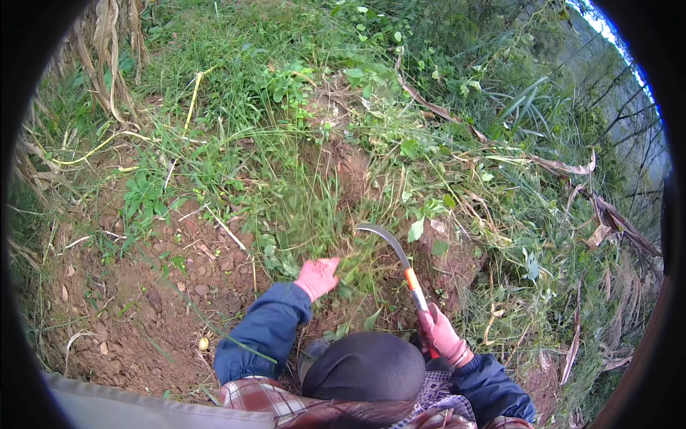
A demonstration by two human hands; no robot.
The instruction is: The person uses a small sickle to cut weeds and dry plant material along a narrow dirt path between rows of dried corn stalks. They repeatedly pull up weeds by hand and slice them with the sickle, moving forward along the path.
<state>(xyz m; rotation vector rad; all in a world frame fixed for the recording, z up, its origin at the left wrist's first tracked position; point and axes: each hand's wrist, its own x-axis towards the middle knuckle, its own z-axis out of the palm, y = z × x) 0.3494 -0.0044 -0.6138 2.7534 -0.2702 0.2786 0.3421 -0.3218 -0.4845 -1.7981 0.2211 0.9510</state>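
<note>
In a pink glove, my right hand (441,333) is closed around the red handle of a sickle (399,252). The sickle's curved blade points up and to the left, just above weeds and soil. My left hand (318,276), also in a pink glove, is at the base of a tuft of green grass (305,214), left of the blade. Blur and stems hide whether its fingers are closed on any grass. Dark blue sleeves cover both forearms.
Bare brown soil (134,311) with small clods and a pale round object (203,344) lies at the left. Dry corn stalks (110,59) stand at the upper left. Weeds and dry leaves (616,214) cover the right side. A dark-clothed knee (364,367) is close below the hands.
</note>
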